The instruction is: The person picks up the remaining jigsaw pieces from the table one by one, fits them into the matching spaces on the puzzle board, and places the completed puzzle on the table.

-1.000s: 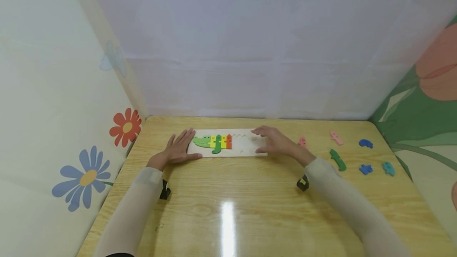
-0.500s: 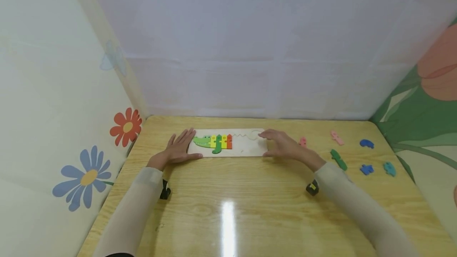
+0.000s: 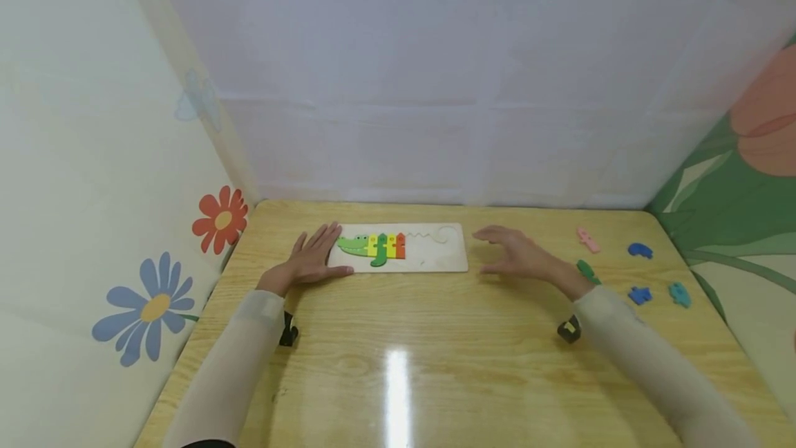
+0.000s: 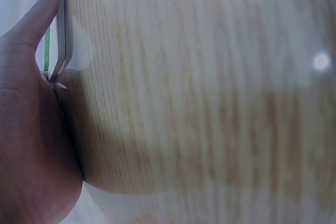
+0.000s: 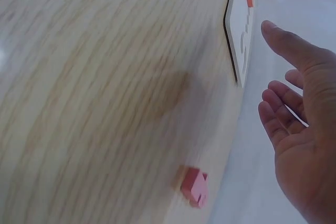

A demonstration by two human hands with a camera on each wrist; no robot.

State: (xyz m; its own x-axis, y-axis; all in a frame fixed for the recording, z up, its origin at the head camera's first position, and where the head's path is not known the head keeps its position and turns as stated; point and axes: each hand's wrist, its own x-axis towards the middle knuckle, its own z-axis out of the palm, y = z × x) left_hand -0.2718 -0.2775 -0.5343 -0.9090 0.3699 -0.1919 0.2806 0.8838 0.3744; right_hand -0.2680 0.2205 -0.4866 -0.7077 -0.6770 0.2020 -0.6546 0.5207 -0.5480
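A pale wooden puzzle board (image 3: 435, 258) lies flat on the table; its left part carries a green crocodile head (image 3: 353, 246) and yellow, green and orange-red body pieces (image 3: 400, 247). My left hand (image 3: 307, 260) rests at the board's left end, fingers straight, thumb along the near edge. Just past the right end hovers my right hand (image 3: 516, 254), thumb and fingers apart and holding nothing. In the right wrist view a pink puzzle piece (image 5: 195, 187) lies on the table near that hand; the hand and arm hide it in the head view.
On the right lie another pink piece (image 3: 587, 240), a green piece (image 3: 587, 271) partly hidden by the right arm, two blue pieces (image 3: 640, 250) and a teal piece (image 3: 680, 294). A white cloth wall (image 3: 435, 144) stands behind the wooden table (image 3: 348, 351).
My right hand has moved right, from over the board's right end to beyond it, uncovering the curled tail outline. It now covers the nearer pink piece. The left hand has stayed put.
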